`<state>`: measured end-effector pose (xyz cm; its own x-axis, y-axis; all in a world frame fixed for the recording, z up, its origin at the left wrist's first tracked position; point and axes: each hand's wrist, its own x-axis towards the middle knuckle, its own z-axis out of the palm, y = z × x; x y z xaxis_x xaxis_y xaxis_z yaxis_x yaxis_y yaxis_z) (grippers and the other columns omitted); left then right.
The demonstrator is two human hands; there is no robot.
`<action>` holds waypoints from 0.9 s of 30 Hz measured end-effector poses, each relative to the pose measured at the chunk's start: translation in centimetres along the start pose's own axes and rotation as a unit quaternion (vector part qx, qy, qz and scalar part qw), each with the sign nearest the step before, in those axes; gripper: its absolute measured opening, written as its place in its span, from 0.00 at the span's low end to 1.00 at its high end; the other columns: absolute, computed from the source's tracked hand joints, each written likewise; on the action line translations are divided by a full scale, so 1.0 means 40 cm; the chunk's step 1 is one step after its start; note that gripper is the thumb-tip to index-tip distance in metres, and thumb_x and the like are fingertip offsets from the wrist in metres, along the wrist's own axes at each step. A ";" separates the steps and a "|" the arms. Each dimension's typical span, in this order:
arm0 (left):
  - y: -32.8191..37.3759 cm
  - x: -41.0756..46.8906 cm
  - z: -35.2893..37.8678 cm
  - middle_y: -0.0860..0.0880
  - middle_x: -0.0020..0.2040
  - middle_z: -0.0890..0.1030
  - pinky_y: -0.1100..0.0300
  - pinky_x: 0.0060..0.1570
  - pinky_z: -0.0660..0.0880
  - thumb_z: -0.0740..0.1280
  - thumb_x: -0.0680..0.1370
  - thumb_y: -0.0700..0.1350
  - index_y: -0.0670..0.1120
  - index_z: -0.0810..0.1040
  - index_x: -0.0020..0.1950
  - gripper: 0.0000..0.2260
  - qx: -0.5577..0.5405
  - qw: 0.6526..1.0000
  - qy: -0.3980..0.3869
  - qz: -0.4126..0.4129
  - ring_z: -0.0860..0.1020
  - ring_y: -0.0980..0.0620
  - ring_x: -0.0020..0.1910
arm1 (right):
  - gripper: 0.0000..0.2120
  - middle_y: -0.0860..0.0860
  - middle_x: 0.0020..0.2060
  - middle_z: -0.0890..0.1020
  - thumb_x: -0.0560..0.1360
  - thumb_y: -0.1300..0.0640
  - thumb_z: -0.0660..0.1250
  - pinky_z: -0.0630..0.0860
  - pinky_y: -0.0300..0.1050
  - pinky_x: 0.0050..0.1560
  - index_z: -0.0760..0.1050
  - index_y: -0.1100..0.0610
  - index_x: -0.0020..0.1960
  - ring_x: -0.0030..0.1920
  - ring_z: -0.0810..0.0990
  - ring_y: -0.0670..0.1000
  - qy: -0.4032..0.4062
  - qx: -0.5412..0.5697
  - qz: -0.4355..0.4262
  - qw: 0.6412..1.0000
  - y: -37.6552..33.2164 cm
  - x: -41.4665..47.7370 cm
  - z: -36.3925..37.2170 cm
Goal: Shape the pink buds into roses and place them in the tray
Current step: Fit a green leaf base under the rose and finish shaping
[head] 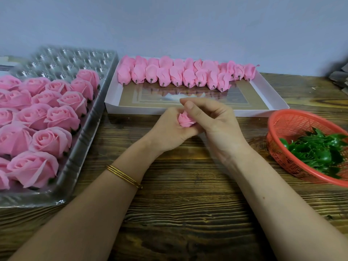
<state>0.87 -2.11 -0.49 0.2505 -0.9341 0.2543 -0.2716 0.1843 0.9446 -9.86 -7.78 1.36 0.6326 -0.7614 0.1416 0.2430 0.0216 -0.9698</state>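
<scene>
Pink bud [185, 120] above dark plank table [188, 213] (pale wall [188, 25] behind).

Your left hand [169, 129] and right hand [216, 121] are hiding most of the pink bud [185, 120]. The view's edges are cutting off your rose tray [82, 136] at left and the red basket [278, 153] at right.

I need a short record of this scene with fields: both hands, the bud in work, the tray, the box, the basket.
left hand: grips the pink bud from below
right hand: holds the same bud, thumb above it
plastic tray: left, finished roses in near cells
white box: unshaped buds in rows at its far side
red basket: right, green leaves inside
</scene>
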 end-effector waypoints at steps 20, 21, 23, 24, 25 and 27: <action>0.016 -0.007 -0.004 0.57 0.29 0.77 0.70 0.33 0.71 0.66 0.76 0.30 0.43 0.76 0.36 0.12 -0.032 0.999 -0.020 -0.039 0.74 0.64 0.31 | 0.16 0.49 0.51 0.83 0.74 0.63 0.71 0.73 0.31 0.53 0.78 0.54 0.60 0.51 0.80 0.39 -0.081 -0.138 -0.029 0.987 0.021 -0.001 -0.002; 0.018 -0.008 -0.003 0.58 0.28 0.77 0.70 0.33 0.71 0.66 0.76 0.30 0.45 0.76 0.36 0.12 -0.035 0.998 -0.021 -0.042 0.75 0.64 0.31 | 0.17 0.50 0.51 0.83 0.74 0.64 0.71 0.73 0.30 0.51 0.77 0.55 0.61 0.50 0.80 0.39 -0.088 -0.129 -0.018 0.988 0.020 -0.002 -0.003; 0.020 -0.009 -0.003 0.56 0.31 0.77 0.68 0.35 0.72 0.67 0.76 0.31 0.42 0.77 0.38 0.09 -0.028 0.999 -0.015 -0.044 0.75 0.62 0.33 | 0.18 0.50 0.51 0.82 0.74 0.64 0.70 0.74 0.30 0.49 0.76 0.56 0.63 0.50 0.80 0.38 -0.102 -0.112 0.005 0.989 0.018 -0.001 -0.005; 0.020 -0.009 -0.004 0.53 0.33 0.78 0.66 0.37 0.73 0.67 0.76 0.31 0.38 0.77 0.40 0.06 -0.026 0.999 -0.011 -0.044 0.76 0.59 0.36 | 0.19 0.50 0.51 0.82 0.74 0.64 0.70 0.75 0.31 0.49 0.76 0.56 0.64 0.50 0.80 0.38 -0.110 -0.105 0.015 0.988 0.016 -0.001 -0.007; 0.020 -0.008 -0.004 0.49 0.36 0.78 0.62 0.39 0.73 0.67 0.76 0.31 0.35 0.78 0.42 0.03 -0.026 0.999 -0.010 -0.043 0.76 0.56 0.38 | 0.20 0.50 0.51 0.82 0.74 0.64 0.70 0.75 0.32 0.51 0.76 0.55 0.65 0.52 0.80 0.39 -0.116 -0.100 0.025 0.988 0.014 -0.001 -0.009; 0.019 -0.009 -0.005 0.44 0.39 0.78 0.58 0.42 0.74 0.67 0.76 0.31 0.34 0.78 0.44 0.01 -0.029 0.999 -0.009 -0.041 0.76 0.51 0.41 | 0.21 0.50 0.53 0.82 0.74 0.63 0.70 0.75 0.35 0.59 0.75 0.54 0.65 0.55 0.79 0.41 -0.126 -0.096 0.041 0.986 0.011 0.000 -0.013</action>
<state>0.75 -1.58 0.16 0.2524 -0.9523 0.1715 -0.1969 0.1230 0.9727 -10.14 -8.12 0.84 0.8135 -0.5757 0.0822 0.0543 -0.0655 -0.9964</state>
